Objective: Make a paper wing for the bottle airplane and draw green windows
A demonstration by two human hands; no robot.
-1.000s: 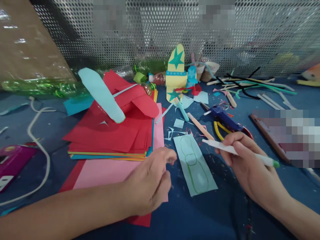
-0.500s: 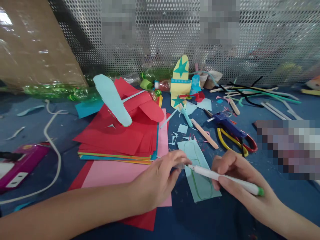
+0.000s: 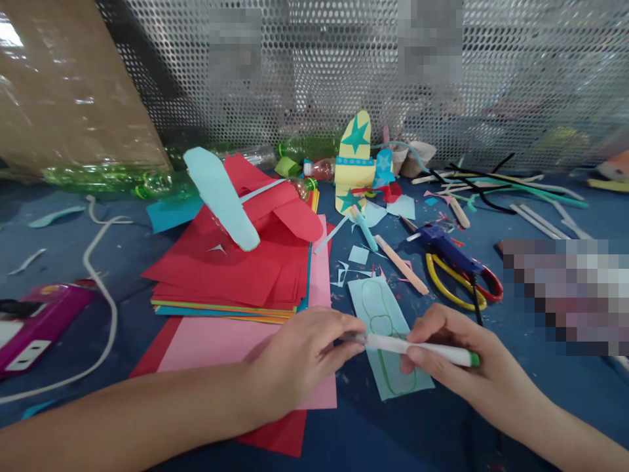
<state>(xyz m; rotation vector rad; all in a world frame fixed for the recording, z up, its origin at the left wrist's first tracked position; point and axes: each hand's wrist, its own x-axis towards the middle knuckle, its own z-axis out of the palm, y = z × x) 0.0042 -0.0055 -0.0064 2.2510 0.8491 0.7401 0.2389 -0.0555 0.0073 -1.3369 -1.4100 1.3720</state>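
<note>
My right hand [image 3: 455, 357] is closed around a white marker [image 3: 437, 351] with a green end. Its tip end points left, to the translucent marker cap [image 3: 358, 337] pinched in the fingers of my left hand [image 3: 314, 357]. Cap and marker meet; how far the cap is on cannot be told. Beneath them lies a light blue paper strip [image 3: 371, 305] with a green propeller-like outline drawn on it, partly covered by the marker and my right fingers. Under my left forearm are pink paper [image 3: 211, 344] and red paper [image 3: 275, 436].
A red paper plane with a light blue wing [image 3: 221, 196] rests on a paper stack [image 3: 196, 275]. A yellow plane [image 3: 354, 172] stands behind. Right of centre lie a blue glue gun [image 3: 442, 244], scissors [image 3: 449, 282] and sticks [image 3: 400, 265]. A purple power strip [image 3: 49, 321] is at left.
My right hand has moved the marker left and turned it flatter, bringing its tip end into the cap. My left hand has shifted slightly down and now pinches the cap against the marker.
</note>
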